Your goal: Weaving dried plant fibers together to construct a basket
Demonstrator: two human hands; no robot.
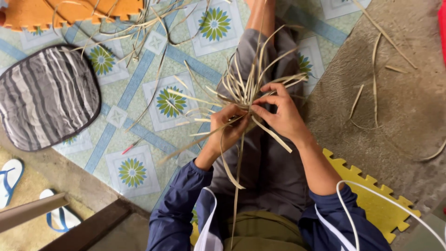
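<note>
Left hand (226, 124): grips the knot of pale straw strips (245, 90) over the lap.
Right hand (278, 111): pinches one strip at the crossing.
Progress: small woven centre formed; most strips splay loose, unwoven.
Around: patterned floor mat (139, 83), striped cushion (46, 95).

Both hands (253, 118) on (perhaps palm) strips (241, 88)

Under me there's a tiled mat (139, 79) in pale blue and white with green-and-yellow flower squares. Off to my left sits a grey striped cushion (46, 95), and far left an orange foam mat (42, 11). To my right, bare grey concrete floor (399, 107). A yellow foam mat (371, 195) lies near right. Blue-and-white flip-flops (11, 179) rest near left in soft daylight.
</note>
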